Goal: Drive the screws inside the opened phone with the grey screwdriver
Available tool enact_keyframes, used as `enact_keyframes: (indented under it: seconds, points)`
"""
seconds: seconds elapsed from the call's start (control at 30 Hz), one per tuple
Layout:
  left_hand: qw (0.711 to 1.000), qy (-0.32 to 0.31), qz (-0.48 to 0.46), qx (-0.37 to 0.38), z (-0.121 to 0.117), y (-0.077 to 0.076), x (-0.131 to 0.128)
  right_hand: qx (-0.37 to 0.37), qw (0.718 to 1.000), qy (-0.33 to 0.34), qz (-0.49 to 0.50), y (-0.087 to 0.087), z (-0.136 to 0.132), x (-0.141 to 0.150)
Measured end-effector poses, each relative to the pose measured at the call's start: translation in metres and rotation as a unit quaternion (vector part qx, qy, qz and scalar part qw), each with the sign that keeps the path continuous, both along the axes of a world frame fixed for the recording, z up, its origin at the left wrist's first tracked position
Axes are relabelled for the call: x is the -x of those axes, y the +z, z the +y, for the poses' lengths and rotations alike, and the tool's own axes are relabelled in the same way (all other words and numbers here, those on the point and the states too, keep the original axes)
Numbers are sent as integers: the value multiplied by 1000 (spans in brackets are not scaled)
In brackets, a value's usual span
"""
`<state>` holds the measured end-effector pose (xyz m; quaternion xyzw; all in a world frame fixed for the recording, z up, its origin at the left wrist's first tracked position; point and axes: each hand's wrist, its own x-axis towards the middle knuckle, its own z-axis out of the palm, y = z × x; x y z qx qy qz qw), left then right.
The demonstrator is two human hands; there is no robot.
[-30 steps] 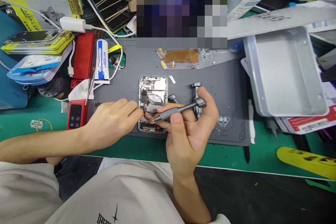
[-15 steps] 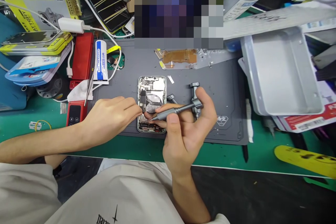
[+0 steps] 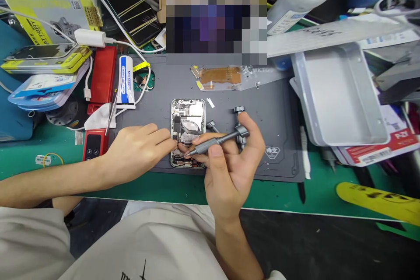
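Note:
An opened phone [image 3: 188, 118] with its insides exposed lies on a dark grey work mat [image 3: 278, 109]. My right hand [image 3: 229, 170] is closed round a grey precision screwdriver [image 3: 216, 141], whose tip touches the lower part of the phone. My left hand [image 3: 138, 151] rests on the mat at the phone's left edge, its fingertips pressed against the frame beside the screwdriver tip. What lies under those fingertips is hidden.
More grey screwdrivers [image 3: 240, 116] stand just behind my right hand. A white tube [image 3: 126, 81], tweezers [image 3: 113, 107] and a red device [image 3: 93, 144] lie left of the mat. A grey metal tray [image 3: 337, 96] sits at the right; boxes and cables crowd the back.
Both hands stay at the phone's lower part, with the screwdriver tip a little further left. The view has shifted slightly, so everything sits a bit lower and more to the left.

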<state>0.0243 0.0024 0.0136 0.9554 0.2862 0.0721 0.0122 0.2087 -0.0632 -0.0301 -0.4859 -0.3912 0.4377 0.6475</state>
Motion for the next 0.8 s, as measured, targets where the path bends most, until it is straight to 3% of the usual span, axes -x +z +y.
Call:
enact_keyframes:
  seconds: [0.17, 0.3, 0.47, 0.8]
  points:
    - [998, 28, -16, 59, 7, 7, 2, -15, 1000, -17, 19, 3, 1, 1]
    - [993, 113, 22, 17, 26, 17, 11, -41, 997, -63, -10, 4, 3, 2]
    - [987, 126, 94, 12, 36, 12, 16, -36, 997, -55, -29, 3, 2, 2]
    - [991, 114, 55, 36, 46, 6, 25, -25, 997, -58, -55, 1, 0, 4]
